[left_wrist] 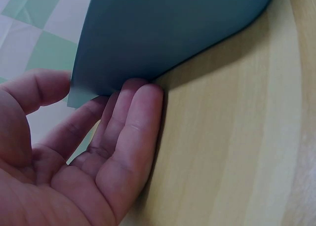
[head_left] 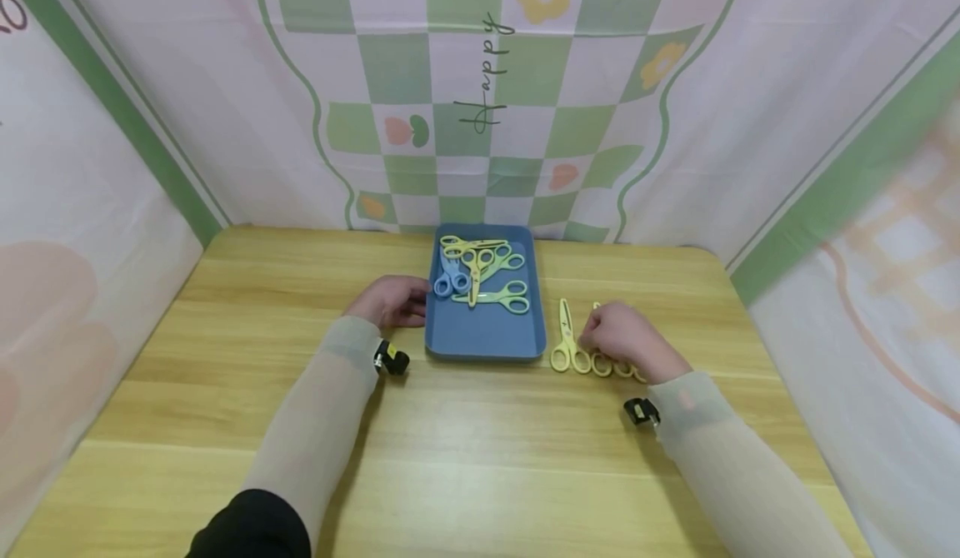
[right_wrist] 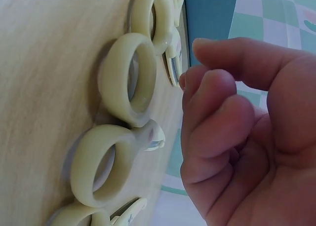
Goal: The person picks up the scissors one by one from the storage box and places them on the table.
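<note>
A blue tray (head_left: pixel 487 341) holds several children's scissors: yellow scissors (head_left: pixel 476 279), green scissors (head_left: pixel 506 297) and blue scissors (head_left: pixel 450 281) among them. At the tray's left side, my left hand (head_left: pixel 393 300) touches the outer wall (left_wrist: pixel 163 33) with fairly straight fingers, its thumb at the rim. To the right of the tray lie yellow scissors (head_left: pixel 567 341), handles toward me. Over more yellow scissors beside them is my right hand (head_left: pixel 618 333), partly covering their blades. In the right wrist view its loosely bent fingers (right_wrist: pixel 217 132) are beside the handle loops (right_wrist: pixel 101 162), with nothing seen gripped.
A wooden table (head_left: pixel 465 450) bears everything. Behind it hangs a checked green and white curtain (head_left: pixel 525 117), with pale fabric at both sides. A small black camera (head_left: pixel 392 360) sits on the left wrist and another camera (head_left: pixel 642 412) on the right.
</note>
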### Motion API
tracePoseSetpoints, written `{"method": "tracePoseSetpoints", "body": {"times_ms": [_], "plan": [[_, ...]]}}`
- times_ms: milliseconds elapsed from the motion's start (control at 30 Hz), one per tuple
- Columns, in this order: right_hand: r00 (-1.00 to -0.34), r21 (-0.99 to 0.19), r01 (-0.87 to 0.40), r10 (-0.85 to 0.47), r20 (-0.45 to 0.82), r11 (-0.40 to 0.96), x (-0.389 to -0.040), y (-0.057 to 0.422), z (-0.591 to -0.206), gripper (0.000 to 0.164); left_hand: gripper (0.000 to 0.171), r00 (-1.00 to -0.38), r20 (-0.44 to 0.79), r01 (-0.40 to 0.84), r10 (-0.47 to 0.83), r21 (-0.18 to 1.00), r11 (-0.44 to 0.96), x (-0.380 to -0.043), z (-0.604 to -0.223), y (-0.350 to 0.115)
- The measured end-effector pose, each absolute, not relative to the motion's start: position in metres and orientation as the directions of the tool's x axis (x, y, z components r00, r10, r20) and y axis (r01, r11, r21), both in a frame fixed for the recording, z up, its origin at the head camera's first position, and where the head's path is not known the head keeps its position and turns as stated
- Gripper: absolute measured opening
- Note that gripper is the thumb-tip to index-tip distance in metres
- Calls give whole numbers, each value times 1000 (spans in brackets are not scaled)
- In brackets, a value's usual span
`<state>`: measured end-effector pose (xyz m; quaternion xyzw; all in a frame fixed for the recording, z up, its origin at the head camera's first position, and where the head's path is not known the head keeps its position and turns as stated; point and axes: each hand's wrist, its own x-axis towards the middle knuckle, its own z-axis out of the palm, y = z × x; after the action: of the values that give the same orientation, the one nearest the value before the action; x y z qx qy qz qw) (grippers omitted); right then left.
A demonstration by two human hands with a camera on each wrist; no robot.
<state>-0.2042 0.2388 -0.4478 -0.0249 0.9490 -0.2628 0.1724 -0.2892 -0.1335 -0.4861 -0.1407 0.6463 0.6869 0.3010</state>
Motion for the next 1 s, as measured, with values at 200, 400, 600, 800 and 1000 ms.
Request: {"method": "tracePoseSetpoints", "body": {"times_ms": [200,400,600,800,1000], "plan": [[-946,-520,45,-131,-298,853,-206,239,-443,14,28,-780,-578,-593,239,805,15,-290,-486,-133],[-960,-501,-24,-160,-231,865,-211,235,-438,20,30,-777,-586,-597,231,802,27,-289,-483,-133],[-965,-513,-40,-167,-204,858,-215,222,-433,20,30,-778,-588,-597,222,802,33,-288,-483,-133],[-974,-525,-65,-169,-152,849,-220,209,-431,28,30,-778,-580,-594,239,804,18,-290,-486,-133],[-977,-533,-130,-200,-75,836,-228,194,-431,38,31,-783,-577,-589,231,808,24,-289,-485,-133]]}}
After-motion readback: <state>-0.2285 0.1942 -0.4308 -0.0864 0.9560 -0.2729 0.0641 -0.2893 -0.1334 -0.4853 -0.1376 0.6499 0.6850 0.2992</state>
